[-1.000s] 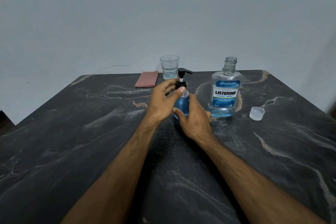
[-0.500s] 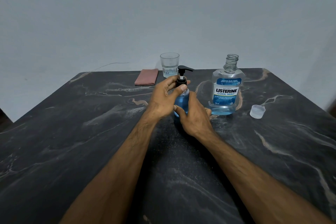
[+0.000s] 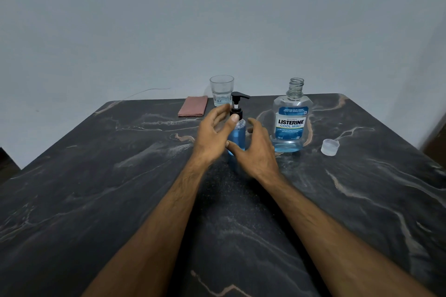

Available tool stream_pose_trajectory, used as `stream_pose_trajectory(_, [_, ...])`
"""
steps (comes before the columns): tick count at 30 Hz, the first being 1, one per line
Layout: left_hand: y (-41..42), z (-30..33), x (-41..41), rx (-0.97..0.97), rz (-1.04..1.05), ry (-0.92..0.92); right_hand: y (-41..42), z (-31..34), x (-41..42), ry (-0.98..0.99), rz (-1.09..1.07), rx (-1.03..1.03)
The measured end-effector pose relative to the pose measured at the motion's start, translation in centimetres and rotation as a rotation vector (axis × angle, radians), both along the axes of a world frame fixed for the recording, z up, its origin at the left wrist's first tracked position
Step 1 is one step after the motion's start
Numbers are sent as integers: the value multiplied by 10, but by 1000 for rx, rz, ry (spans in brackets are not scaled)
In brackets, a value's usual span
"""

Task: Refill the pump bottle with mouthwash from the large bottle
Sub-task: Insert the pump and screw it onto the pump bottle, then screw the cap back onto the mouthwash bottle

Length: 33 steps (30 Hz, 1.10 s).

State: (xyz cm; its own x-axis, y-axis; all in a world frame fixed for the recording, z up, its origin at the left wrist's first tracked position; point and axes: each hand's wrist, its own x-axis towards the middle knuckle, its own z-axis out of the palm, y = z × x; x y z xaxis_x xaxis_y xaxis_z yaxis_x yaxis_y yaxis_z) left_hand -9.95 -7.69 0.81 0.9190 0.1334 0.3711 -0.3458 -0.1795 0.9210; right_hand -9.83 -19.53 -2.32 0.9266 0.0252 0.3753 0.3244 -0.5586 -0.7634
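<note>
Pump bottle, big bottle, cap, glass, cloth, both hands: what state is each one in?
pump bottle: upright, pump fitted, blue liquid inside
large bottle: upright, uncapped, nearly empty
cap: off, on table
glass: upright, little liquid
cloth: folded flat
left hand: open
right hand: open

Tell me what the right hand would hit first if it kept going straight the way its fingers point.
Probably the pump bottle: the right hand has open fingers aimed left and away at its blue body, close by. Whether a fingertip already touches it is unclear.
</note>
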Motion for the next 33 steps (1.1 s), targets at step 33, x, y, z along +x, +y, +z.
stream_pose_trajectory(33, [-101, 1, -9, 38, 160, -32, -173, 11, -2, -94, -350, -254])
